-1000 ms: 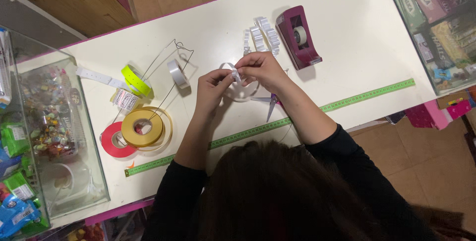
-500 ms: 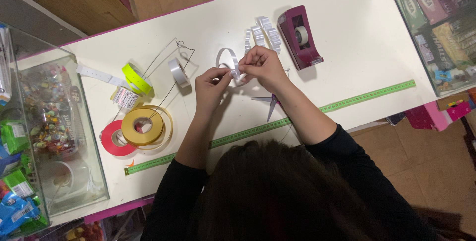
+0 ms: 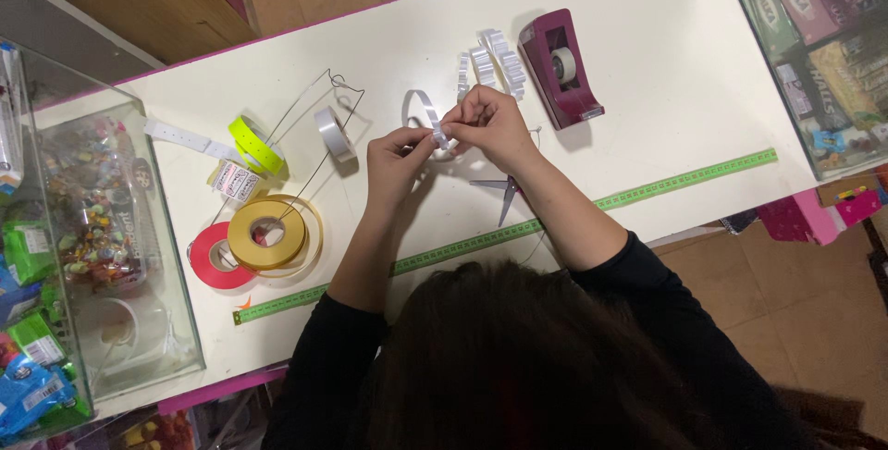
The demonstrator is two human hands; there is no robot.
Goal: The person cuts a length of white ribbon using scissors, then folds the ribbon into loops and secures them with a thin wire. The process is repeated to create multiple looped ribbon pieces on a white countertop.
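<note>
1. Since a second ago both hands have lifted the white ribbon loop (image 3: 424, 110) a little farther up the long white table (image 3: 647, 71), and the loop now stands more open above them.
2. Left hand (image 3: 396, 156): fingertips pressed together, pinching the ribbon's lower end.
3. Right hand (image 3: 490, 122): fingers closed tight on the same spot, touching the left fingertips; the pinch point itself is hidden.
4. Glass display case (image 3: 83, 228) at the left edge, full of bright small packets, too small to read.
5. Green measuring tape (image 3: 666, 182) runs along the near table edge.
6. Maroon tape dispenser (image 3: 555, 66) just right of the hands.
7. Gold ribbon spool (image 3: 266, 235) overlaps a red ribbon spool (image 3: 208, 260).
8. Steel scissors (image 3: 499, 193) are partly hidden under the right wrist.
</note>
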